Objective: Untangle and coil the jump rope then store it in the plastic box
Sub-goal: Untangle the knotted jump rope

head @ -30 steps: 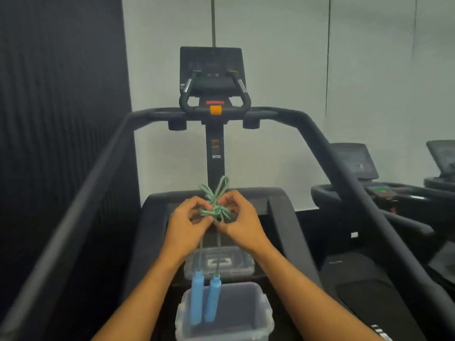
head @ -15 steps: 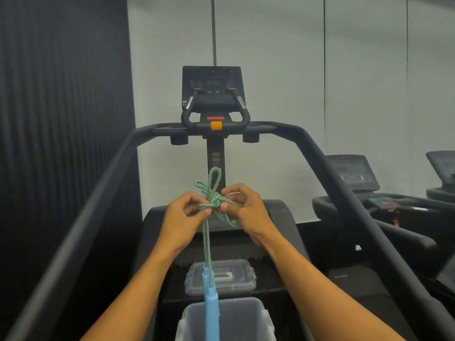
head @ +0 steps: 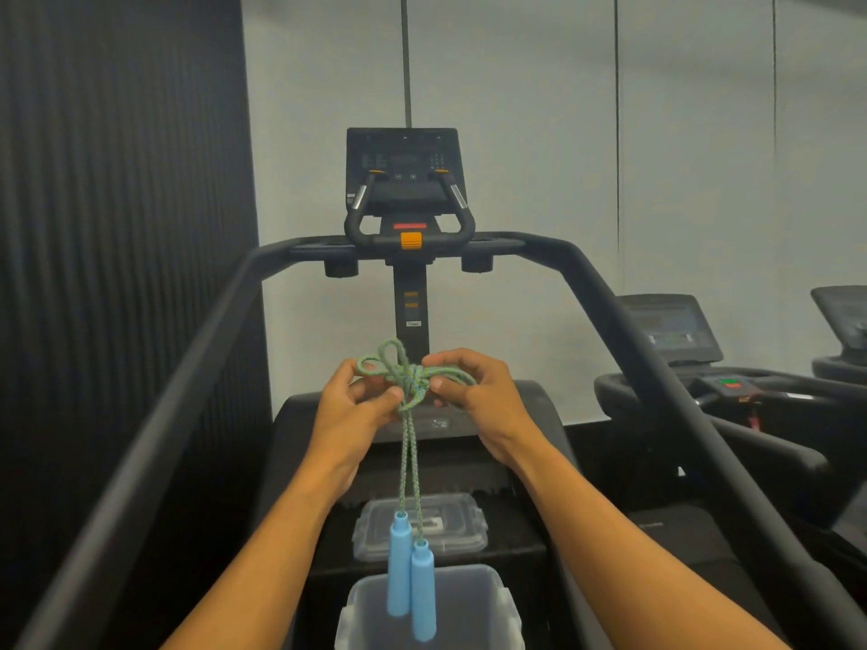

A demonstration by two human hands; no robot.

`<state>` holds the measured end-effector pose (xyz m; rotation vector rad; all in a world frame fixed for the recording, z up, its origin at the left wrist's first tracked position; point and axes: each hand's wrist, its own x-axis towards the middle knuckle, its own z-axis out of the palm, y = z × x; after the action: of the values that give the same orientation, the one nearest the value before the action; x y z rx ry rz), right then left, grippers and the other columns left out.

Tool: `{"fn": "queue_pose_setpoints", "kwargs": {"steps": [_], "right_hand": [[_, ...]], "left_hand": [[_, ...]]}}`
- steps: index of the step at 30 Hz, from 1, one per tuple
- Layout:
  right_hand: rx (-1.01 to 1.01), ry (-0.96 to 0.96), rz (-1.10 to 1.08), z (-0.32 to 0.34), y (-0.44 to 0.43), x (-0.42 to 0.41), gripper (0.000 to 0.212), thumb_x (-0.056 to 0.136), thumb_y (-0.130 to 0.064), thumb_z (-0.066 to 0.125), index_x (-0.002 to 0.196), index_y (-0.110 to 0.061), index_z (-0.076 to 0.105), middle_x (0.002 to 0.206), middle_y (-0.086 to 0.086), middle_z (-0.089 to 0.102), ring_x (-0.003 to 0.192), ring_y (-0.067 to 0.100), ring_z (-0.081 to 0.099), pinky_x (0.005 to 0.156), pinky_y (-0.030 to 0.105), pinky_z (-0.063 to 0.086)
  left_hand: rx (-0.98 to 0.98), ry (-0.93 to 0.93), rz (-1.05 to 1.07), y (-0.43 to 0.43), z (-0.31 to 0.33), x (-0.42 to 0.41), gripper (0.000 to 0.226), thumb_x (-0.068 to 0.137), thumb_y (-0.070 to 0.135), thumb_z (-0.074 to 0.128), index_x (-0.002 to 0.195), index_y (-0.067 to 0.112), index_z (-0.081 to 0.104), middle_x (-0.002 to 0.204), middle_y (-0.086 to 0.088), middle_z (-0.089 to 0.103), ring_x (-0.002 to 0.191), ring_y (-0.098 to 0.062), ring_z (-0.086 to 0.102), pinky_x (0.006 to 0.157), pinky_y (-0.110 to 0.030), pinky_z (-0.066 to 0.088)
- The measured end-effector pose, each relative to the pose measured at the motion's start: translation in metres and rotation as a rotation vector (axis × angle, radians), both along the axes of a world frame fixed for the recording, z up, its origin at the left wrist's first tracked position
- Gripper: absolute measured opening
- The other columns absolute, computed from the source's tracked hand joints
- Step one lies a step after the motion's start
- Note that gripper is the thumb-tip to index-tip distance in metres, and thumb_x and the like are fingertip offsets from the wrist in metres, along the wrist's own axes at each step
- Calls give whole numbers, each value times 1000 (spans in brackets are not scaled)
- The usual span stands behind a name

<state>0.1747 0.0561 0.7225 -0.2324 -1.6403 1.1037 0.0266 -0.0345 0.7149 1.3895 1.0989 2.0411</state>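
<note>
your left hand [head: 349,410] and right hand [head: 483,394] are raised side by side with the tangled jump rope [head: 413,384] between them. your left thumb and fingers pinch the knot from its left side, and a loop of green cord lies over your left fingertips. your right fingers are curled round the loops that stick out on the knot's right side, with the thumb closing against them. one small loop stands up just above where your two grips meet. from under the knot two strands hang straight down, crossing each other once. they end in the two blue handles [head: 399,572], which dangle side by side, touching, well below your hands. their lower ends hang at the open mouth of the plastic box [head: 506,607], directly beneath your grip; whether they touch its inside cannot be told. the clear lid [head: 464,525] lies flat just beyond the box, also below your hands. you are on a treadmill [head: 410,316]: its console [head: 403,161] rises beyond your hands and its handrails [head: 187,368] run outside either forearm.
</note>
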Motion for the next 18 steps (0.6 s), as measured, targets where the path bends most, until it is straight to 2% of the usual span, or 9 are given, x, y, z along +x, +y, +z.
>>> {"fn": "queue_pose_setpoints", "kwargs": {"steps": [2,5,7,9,12,15,18], "right_hand": [[-36,43,32,1,-2,2,27,86,7,71,104,-13,75,96,11,75,85,19,70,69,29,56],[-68,67,85,2,-4,5,36,79,6,75,107,-16,75,100,10,74,91,21,70,73,30,56],[-24,49,26,5,-7,6,36,77,5,78,106,-17,76,103,9,76,96,23,72,79,33,58],[6,45,-42,8,-9,6,30,77,4,80,101,-15,78,98,7,77,92,20,73,83,34,59],[-25,89,-95,14,-15,4,22,76,4,81,91,-12,77,81,3,76,77,15,71,75,32,58],[-40,96,-177,19,-17,2,18,73,0,84,87,-8,78,81,8,78,76,21,74,78,39,60],[11,34,-262,23,-19,0,19,68,-9,87,86,-10,80,82,7,79,82,28,77,83,48,62]], "left_hand": [[-19,-20,-7,-1,1,3,19,90,-9,64,101,4,57,94,-11,73,99,-36,73,79,-38,62],[-64,-78,-36,-3,2,5,19,92,-9,60,86,8,54,103,-22,64,103,-39,72,94,-49,55],[-85,-100,-65,-4,2,7,13,93,-9,58,91,3,56,108,-26,66,104,-36,72,100,-51,51],[-108,-98,-83,-6,1,9,14,93,-10,57,107,-7,59,115,-25,69,104,-36,72,97,-46,56],[-108,-154,-102,-10,1,9,19,89,-17,53,100,-4,61,111,-26,69,102,-34,71,86,-35,61],[-60,-161,67,-11,-2,5,30,78,-7,60,105,5,55,109,-14,64,100,-27,67,89,-41,57],[96,117,366,-23,-2,5,41,67,13,60,106,22,49,109,5,51,95,-16,55,79,-29,47]]}}
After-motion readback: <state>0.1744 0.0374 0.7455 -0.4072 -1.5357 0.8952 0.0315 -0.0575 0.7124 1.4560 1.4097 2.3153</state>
